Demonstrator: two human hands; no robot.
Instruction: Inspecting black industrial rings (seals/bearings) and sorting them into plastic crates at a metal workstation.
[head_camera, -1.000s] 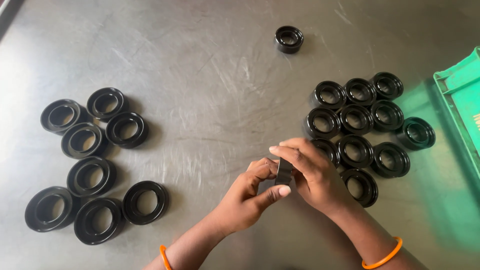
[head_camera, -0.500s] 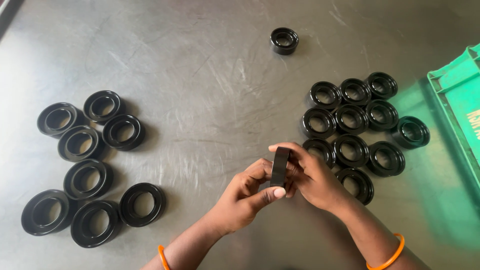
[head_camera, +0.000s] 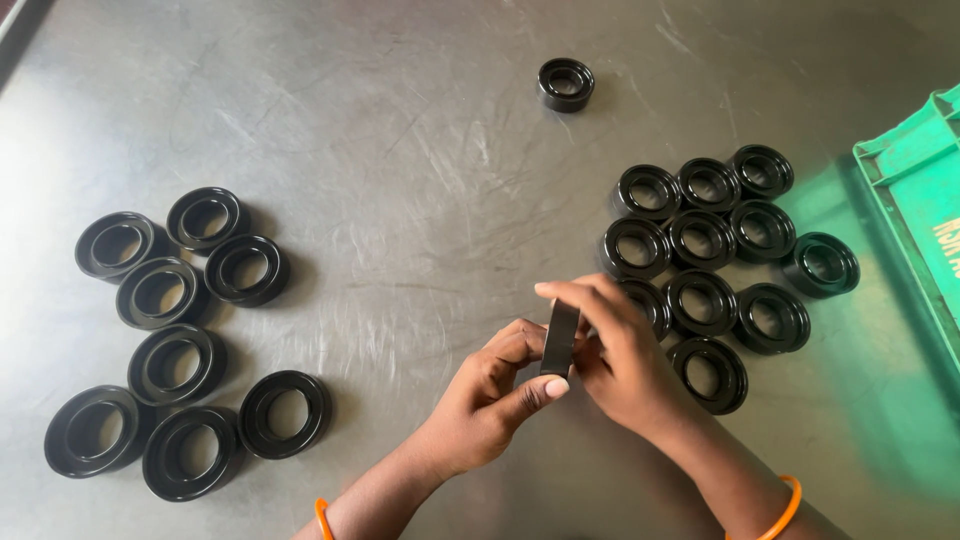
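Both hands meet near the front of the table, just right of centre, around one black ring (head_camera: 560, 338). A second ago that ring lay almost buried between the palms, only a sliver showing; half a second ago it was coming upright. Now it stands on edge, its flat outer band facing the camera, so the piece has been turned from face-on to side-on, which I judge to be a check or seating of the part rather than a set-down. The left hand (head_camera: 487, 398) is closed on the ring's lower end, thumb tip pressed at the bottom edge. The right hand (head_camera: 625, 362) curls over it, forefinger laid across the top edge and the other fingers folded behind. The ring is held clear of the table.

It looks like moulded rubber or plastic, matt on the band, with a smooth rim.

Just right of the hands, a cluster of smaller black rings (head_camera: 712, 240) lies flat in rows, glossy, with raised lips and round bores; the right hand partly covers the nearest ones. Far off, a lone ring (head_camera: 566, 84) sits apart. On the left, wider rings (head_camera: 178, 334) lie in a loose group. Underneath, the metal table (head_camera: 400, 150) is dull grey, scratched and streaked. A green plastic crate (head_camera: 915, 190) shows at the right edge. Each wrist wears an orange bangle (head_camera: 790, 505).
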